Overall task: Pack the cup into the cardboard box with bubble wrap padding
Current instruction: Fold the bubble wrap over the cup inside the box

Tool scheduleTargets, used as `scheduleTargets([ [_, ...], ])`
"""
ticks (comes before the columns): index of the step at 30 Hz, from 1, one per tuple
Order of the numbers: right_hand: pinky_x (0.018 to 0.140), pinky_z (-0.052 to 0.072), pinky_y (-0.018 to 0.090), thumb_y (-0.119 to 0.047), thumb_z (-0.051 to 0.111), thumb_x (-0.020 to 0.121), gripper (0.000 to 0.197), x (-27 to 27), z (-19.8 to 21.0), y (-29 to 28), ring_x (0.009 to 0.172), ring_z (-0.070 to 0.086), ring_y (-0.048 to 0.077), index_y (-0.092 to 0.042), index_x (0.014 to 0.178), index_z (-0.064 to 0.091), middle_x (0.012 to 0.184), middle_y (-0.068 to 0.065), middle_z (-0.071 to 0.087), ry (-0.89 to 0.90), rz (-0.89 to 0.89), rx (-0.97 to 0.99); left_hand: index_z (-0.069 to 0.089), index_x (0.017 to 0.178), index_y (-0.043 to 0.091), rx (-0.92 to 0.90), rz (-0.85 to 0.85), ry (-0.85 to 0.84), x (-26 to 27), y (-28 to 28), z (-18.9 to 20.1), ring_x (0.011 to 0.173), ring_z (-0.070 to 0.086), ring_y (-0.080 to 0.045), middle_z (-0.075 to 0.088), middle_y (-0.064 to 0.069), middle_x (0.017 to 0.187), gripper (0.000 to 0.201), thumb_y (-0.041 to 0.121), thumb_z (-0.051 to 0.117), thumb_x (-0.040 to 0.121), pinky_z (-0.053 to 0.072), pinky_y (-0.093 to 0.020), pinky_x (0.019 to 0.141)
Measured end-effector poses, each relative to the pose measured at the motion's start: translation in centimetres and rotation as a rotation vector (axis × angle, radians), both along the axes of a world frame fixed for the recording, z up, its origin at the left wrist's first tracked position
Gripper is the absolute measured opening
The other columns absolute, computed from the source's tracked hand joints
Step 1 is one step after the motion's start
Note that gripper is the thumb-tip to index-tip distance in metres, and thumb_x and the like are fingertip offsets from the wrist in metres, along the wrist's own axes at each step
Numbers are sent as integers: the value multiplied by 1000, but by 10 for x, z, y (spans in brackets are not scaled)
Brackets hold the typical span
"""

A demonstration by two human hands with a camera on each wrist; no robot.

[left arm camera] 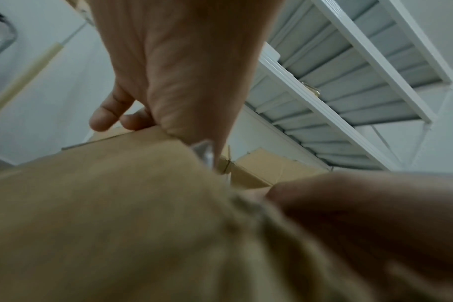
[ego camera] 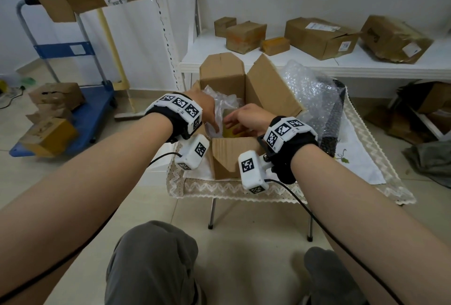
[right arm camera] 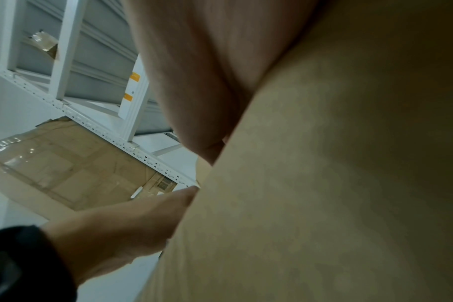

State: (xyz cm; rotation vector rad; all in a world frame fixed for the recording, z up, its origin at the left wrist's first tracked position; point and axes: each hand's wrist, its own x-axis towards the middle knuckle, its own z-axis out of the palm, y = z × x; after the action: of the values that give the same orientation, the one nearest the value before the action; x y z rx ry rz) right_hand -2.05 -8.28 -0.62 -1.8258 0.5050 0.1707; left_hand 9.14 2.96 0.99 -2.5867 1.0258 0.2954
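One cardboard box [ego camera: 234, 95] stands open on the small cloth-covered table [ego camera: 361, 158], toward its left edge, four flaps up. The left hand [ego camera: 207, 107] reaches into it from the left, touching crumpled bubble wrap [ego camera: 219, 99] inside; its grasp I cannot tell. The right hand [ego camera: 246, 119] reaches in beside it, fingers loosely spread. The cup cannot be made out. A second bubble wrap sheet [ego camera: 310, 90] lies at the table's right.

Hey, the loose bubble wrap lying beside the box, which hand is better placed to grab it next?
Probably the right hand. The loose bubble wrap lies on the box's right side, nearer that hand. The left hand is at the opposite side, touching the plastic padding inside, and would have to cross over.
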Motion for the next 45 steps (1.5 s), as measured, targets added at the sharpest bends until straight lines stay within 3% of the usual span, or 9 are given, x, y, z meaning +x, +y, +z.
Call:
scheduleTargets([
  [3, 66, 54, 26, -9, 56, 94, 25, -1, 0, 1, 69, 62, 19, 2, 112, 70, 84, 7, 68, 6, 35, 35, 68, 100, 24, 99, -43, -52, 3, -2, -2, 102, 57, -22, 64, 6, 95, 77, 88, 44, 64, 43, -41, 102],
  [7, 76, 52, 34, -10, 60, 91, 25, 0, -1, 1, 72, 62, 22, 2, 111, 70, 84, 12, 68, 17, 72, 19, 57, 127, 28, 16, -125, -192, 0, 2, -8, 123, 42, -32, 47, -3, 127, 38, 44, 39, 98, 40, -42, 93],
  [11, 77, 51, 36, -27, 63, 90, 23, 1, -4, 2, 74, 61, 18, -16, 107, 72, 94, 7, 69, -22, 147, -26, 51, 127, 26, -93, -176, -272, 0, 7, -2, 123, 40, -31, 43, -8, 128, 48, 56, 42, 90, 40, -43, 97],
  [14, 73, 50, 25, -23, 59, 95, 19, -2, -3, 0, 68, 55, 10, -16, 106, 72, 72, -8, 62, -55, 168, -62, 49, 129, 30, -56, -307, -353, -3, 4, 6, 124, 39, -27, 46, -2, 133, 51, 55, 50, 85, 36, -42, 101],
  [24, 77, 41, 30, -49, 45, 98, 36, -1, 2, 7, 84, 56, 16, -25, 93, 71, 84, -9, 66, 195, 294, -175, 41, 145, 37, 210, -202, -139, 9, -12, 13, 134, 43, -17, 50, 5, 147, 49, 36, 37, 97, 14, -44, 116],
  [28, 89, 42, 27, -50, 38, 101, 42, 1, 1, 10, 84, 59, 14, -20, 85, 62, 85, -6, 63, 190, 306, -144, 48, 141, 38, 302, -146, -89, 15, -13, 11, 137, 40, -16, 53, 8, 142, 47, 48, 37, 97, 4, -49, 121],
  [36, 104, 34, 24, -39, 23, 107, 55, 2, 3, 21, 132, 46, 21, -3, 148, 34, 152, 11, 39, 181, 504, -185, 55, 99, 33, 376, -87, -57, 15, -19, 10, 108, 44, -14, 48, 10, 78, 23, 51, 50, 86, 9, -47, 118],
  [40, 86, 46, 15, -49, 28, 104, 52, 7, -5, 19, 98, 66, 5, -10, 128, 54, 128, 13, 58, 197, 462, -178, 66, 115, 35, 355, -97, -100, 25, -16, -3, 128, 45, -16, 65, 4, 115, 48, 59, 45, 80, 10, -47, 117],
  [45, 65, 45, 27, -58, 36, 99, 55, 9, -8, 13, 69, 59, 18, -13, 87, 66, 80, 3, 65, 185, 288, -153, 54, 134, 39, 234, -176, -147, 26, -8, -6, 144, 28, -18, 48, 1, 147, 52, 63, 40, 90, 8, -48, 117],
])
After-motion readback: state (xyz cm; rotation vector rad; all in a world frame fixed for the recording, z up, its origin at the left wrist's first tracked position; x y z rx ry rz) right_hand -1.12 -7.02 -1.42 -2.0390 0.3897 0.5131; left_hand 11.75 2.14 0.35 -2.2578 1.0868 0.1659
